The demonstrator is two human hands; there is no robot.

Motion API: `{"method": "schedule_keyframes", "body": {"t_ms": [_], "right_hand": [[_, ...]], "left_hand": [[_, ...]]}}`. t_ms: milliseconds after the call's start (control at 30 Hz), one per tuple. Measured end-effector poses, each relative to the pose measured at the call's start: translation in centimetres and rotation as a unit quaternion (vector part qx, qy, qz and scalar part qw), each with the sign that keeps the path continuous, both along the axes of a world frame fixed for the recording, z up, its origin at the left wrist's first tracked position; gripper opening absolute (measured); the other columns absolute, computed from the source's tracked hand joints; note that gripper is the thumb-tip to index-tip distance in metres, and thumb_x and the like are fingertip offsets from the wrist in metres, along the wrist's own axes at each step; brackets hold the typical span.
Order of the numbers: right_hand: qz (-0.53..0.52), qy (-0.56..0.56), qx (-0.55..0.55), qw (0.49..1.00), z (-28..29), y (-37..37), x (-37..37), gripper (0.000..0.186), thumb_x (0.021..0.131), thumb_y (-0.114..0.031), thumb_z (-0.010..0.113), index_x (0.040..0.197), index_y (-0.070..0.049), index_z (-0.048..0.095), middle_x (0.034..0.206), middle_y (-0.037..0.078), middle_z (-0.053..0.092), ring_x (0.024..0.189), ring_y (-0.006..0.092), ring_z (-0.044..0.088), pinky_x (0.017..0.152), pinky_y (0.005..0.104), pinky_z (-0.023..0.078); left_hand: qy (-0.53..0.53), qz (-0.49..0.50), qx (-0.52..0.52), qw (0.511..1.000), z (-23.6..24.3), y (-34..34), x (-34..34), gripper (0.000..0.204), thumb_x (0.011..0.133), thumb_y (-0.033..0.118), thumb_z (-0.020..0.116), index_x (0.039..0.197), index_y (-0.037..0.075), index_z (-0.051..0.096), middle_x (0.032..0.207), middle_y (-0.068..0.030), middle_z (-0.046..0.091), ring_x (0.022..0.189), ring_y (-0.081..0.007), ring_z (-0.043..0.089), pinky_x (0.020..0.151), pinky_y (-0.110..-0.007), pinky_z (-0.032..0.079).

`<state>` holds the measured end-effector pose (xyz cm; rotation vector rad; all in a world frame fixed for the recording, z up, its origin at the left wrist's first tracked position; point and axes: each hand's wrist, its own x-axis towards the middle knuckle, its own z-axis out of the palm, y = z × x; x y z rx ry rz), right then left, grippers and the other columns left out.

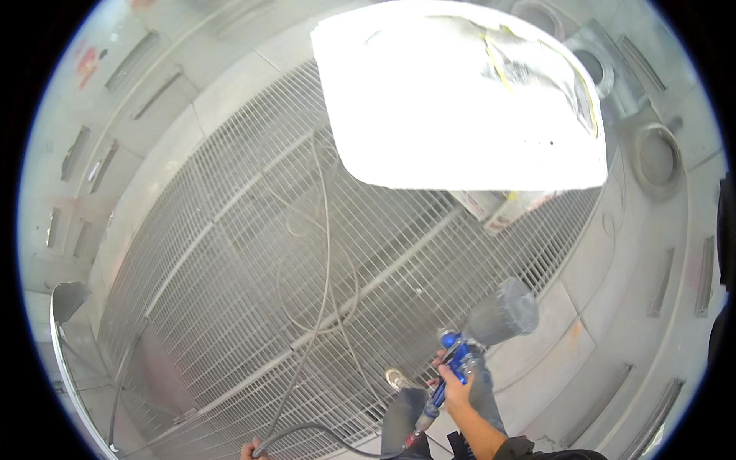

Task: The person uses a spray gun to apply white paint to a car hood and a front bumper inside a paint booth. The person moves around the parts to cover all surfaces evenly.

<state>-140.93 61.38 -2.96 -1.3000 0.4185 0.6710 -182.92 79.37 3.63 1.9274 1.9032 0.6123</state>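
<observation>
My right hand [454,383] is closed around a blue spray gun [456,353] with a large grey cup [500,313] on it, held over my legs. A hose runs from the gun's handle down and leftward to my left hand [250,449], which grips the dark hose [322,429] at the lower edge. Ahead of me a large white panel [445,123], with crumpled masking and yellow tape at its right, rests on a boxy support [491,205], partly hidden beneath it.
Slatted metal grating [230,261] covers the floor, with loops of thin hose [328,261] across it. Pale booth walls [100,138] surround it, with slots and round metal fittings [655,157] at right. A curved pale panel [57,337] stands at far left. My shoe [397,379] is on the grating.
</observation>
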Motion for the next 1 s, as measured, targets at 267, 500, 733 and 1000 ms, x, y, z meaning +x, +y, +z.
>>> {"method": "schedule_keyframes", "body": {"t_ms": [267, 500, 733, 1000], "right_hand": [[0.165, -0.026, 0.081, 0.983, 11.2, 19.1, -1.4, 0.035, 0.092, 0.002, 0.058, 0.126, -0.005, 0.057, 0.112, 0.005, 0.064, 0.097, 0.013, 0.064, 0.062, 0.0298, 0.061], [0.239, -0.142, 0.141, 0.95, 15.4, 37.7, 4.8, 0.041, 0.094, -0.006, 0.059, 0.134, -0.003, 0.051, 0.11, 0.005, 0.064, 0.087, 0.0082, 0.063, 0.061, 0.0234, 0.056], [0.466, -0.381, 0.216, 0.769, 32.3, 57.3, 8.0, 0.058, 0.094, -0.01, 0.061, 0.146, -0.006, 0.038, 0.127, 0.016, 0.059, 0.106, 0.0259, 0.061, 0.086, 0.0353, 0.052], [0.51, -0.438, 0.286, 0.682, 38.4, 74.8, 10.6, 0.071, 0.09, -0.007, 0.062, 0.153, -0.008, 0.028, 0.131, 0.022, 0.054, 0.112, 0.0345, 0.061, 0.095, 0.0432, 0.048]], "left_hand": [[0.101, -0.016, 0.074, 0.992, 11.1, 12.3, -4.0, 0.022, 0.09, 0.019, 0.069, 0.076, 0.001, 0.066, 0.059, -0.0185, 0.053, 0.054, -0.02, 0.041, 0.054, -0.038, 0.04], [0.082, -0.089, 0.07, 0.99, 11.9, 27.6, -0.7, 0.015, 0.08, 0.013, 0.075, 0.083, 0.001, 0.065, 0.078, -0.0185, 0.062, 0.067, -0.0291, 0.057, 0.062, -0.043, 0.044], [0.161, -0.118, -0.066, 0.978, 9.1, 38.3, 3.3, 0.019, 0.078, 0.015, 0.075, 0.088, 0.002, 0.066, 0.084, -0.0176, 0.065, 0.076, -0.0376, 0.06, 0.072, -0.044, 0.049], [0.148, -0.132, -0.128, 0.972, 5.1, 48.3, 6.2, 0.022, 0.077, 0.018, 0.073, 0.09, 0.002, 0.068, 0.088, -0.022, 0.066, 0.085, -0.0407, 0.063, 0.074, -0.046, 0.05]]}}
